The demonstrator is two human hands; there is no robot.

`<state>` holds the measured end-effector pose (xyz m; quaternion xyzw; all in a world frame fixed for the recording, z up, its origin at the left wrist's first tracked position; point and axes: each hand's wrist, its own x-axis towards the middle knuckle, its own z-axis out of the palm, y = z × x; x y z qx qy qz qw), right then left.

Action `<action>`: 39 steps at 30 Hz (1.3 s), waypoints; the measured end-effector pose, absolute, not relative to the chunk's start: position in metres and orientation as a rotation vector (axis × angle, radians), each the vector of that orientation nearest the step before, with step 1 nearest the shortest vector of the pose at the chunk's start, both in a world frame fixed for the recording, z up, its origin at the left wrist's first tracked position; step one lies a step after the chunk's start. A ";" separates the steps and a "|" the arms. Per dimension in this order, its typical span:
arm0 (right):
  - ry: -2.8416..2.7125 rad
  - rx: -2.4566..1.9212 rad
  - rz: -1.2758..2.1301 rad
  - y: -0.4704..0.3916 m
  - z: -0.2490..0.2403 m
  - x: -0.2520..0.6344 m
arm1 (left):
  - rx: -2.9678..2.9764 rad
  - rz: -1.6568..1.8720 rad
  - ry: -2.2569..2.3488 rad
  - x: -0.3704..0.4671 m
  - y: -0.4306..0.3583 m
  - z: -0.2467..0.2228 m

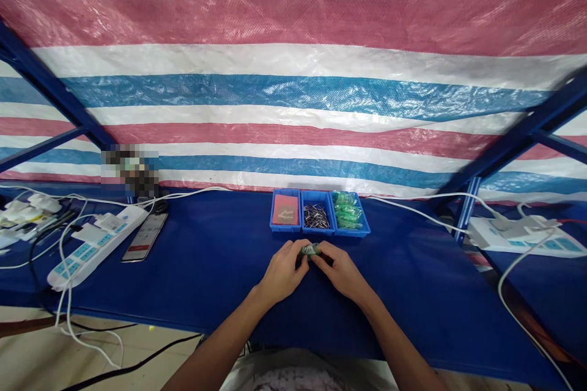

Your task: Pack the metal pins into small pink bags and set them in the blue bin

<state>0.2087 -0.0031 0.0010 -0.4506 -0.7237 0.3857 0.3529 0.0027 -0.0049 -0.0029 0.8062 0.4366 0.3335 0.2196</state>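
Note:
My left hand (286, 270) and my right hand (340, 268) meet over the blue table, fingers closed. Between their fingertips is a small green plastic packet (311, 250), gripped from both sides and partly covered by the fingers. Just beyond the hands three small blue bins stand side by side. The left bin (274, 227) holds a pink sheet (280, 203) with a few small pale pieces on it. Many thin metal pins or nails (316, 216) lie in the middle bin. Crumpled green plastic packets (347, 211) fill the right one.
On the left of the blue table (206, 269) lie a white power strip (98, 247), a phone (145, 237) and tangled cables. Another power strip (527, 237) sits at the right. A striped tarp (293, 91) hangs behind, between blue metal posts.

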 end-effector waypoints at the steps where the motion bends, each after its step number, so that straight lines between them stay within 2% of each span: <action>1: -1.869 -1.170 0.995 -0.003 0.001 0.209 | 2.230 0.923 1.206 0.003 -0.005 -0.003; 39: -1.813 -1.195 1.061 -0.003 -0.001 0.209 | 2.111 0.908 1.240 0.002 -0.006 -0.007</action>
